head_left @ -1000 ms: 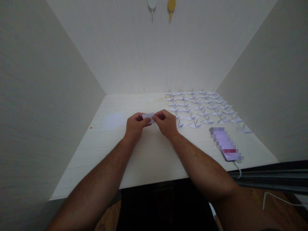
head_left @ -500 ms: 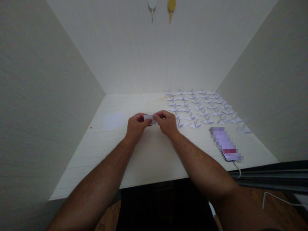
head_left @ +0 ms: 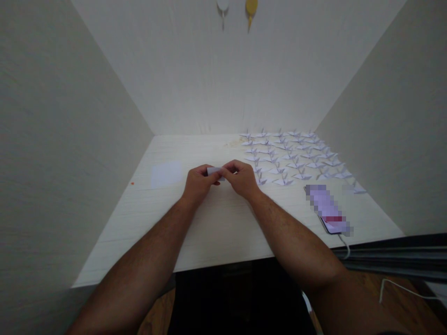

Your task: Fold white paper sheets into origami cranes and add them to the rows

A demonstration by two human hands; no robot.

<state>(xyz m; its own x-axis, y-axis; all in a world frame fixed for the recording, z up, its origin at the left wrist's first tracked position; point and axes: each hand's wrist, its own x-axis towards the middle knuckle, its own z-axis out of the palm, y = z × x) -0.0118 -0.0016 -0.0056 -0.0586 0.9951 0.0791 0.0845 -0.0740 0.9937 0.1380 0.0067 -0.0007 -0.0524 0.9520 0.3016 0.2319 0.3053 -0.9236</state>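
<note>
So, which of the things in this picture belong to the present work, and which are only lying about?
Belonging to the work:
small white paper, held by left hand and right hand
flat white sheet, probably
folded paper birds, probably

Apparently just around:
phone
white cable
orange speck
white wall hook
yellow wall hook

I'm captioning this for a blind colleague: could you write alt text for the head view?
A person's left hand and right hand hold a small piece of white paper over a pale table. Rows of white folded-paper birds sit to the right, a phone nearer the front edge; a white sheet lies left.
</note>
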